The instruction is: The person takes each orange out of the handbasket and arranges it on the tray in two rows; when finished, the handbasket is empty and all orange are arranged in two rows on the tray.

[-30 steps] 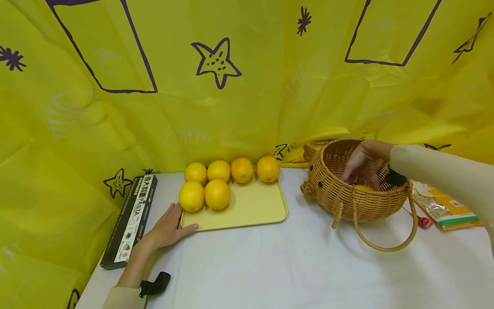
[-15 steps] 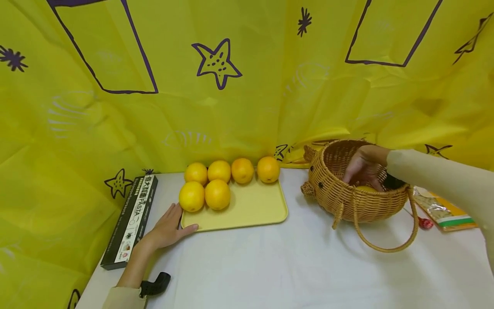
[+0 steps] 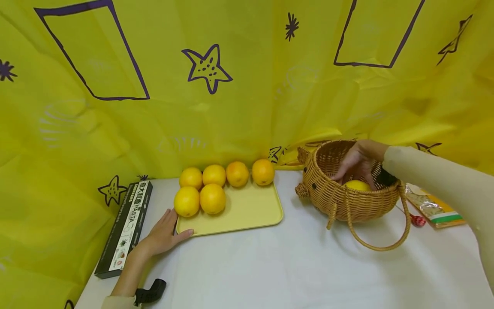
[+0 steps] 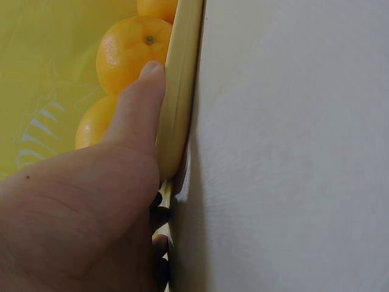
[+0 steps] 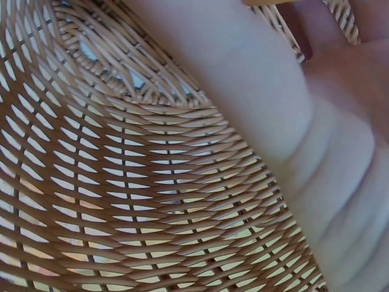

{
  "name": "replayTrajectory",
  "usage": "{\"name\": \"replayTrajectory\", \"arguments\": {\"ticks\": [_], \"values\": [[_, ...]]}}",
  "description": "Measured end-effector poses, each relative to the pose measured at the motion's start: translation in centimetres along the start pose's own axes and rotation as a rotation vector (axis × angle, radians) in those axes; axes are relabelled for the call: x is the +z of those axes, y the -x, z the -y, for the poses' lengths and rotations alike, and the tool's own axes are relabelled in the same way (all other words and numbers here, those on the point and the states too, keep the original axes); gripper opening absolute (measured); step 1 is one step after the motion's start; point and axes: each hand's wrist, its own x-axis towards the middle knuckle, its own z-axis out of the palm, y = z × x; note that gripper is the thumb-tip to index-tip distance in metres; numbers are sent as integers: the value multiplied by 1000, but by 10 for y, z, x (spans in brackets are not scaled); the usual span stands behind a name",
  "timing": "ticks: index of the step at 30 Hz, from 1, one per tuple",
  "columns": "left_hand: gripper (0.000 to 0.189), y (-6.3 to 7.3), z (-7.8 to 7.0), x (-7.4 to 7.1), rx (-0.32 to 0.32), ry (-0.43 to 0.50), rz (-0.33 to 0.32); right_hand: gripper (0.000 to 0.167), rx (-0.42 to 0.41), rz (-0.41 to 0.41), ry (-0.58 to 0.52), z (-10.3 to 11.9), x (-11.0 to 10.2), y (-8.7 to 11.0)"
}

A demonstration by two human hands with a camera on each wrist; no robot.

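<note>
Right hand [image 3: 356,165] inside round woven wicker basket [image 3: 328,195], fingers curled over smooth yellow orange [image 3: 356,185] lying in it. Left hand [image 3: 164,236] flat, fingers straight, thumb pressing rim of flat yellow tray [image 3: 247,210] holding six round oranges [image 3: 212,198].

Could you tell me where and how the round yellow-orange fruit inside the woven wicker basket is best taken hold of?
Probably from straight above, through the open mouth of the woven wicker basket: its walls enclose the round yellow-orange fruit on every side, leaving only its top exposed. Fingers are best spread over the upper curve, thumb opposite, as the smooth round shape offers no edge. The right hand is already over it.
</note>
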Motion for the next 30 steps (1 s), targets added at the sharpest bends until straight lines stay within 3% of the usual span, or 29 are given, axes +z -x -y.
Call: {"name": "replayTrajectory", "arguments": {"ticks": [5, 9, 12, 16, 22, 30], "values": [[102, 1, 1, -1, 18, -1, -8, 59, -42, 54, -2, 2, -3, 4], [102, 2, 2, 0, 16, 1, 5, 46, -80, 154, 12, 4, -7, 6], [102, 2, 2, 1, 21, 3, 7, 38, -139, 218, 26, 5, -11, 11], [101, 0, 4, 0, 31, 2, -3, 39, -237, 255, 48, 5, -17, 22], [99, -3, 6, -2, 49, -1, -13, 43, -426, 222, 41, 1, -22, 47], [100, -5, 9, -2, 40, 22, 0, 47, -814, -18, 39, -14, -6, 85]]}}
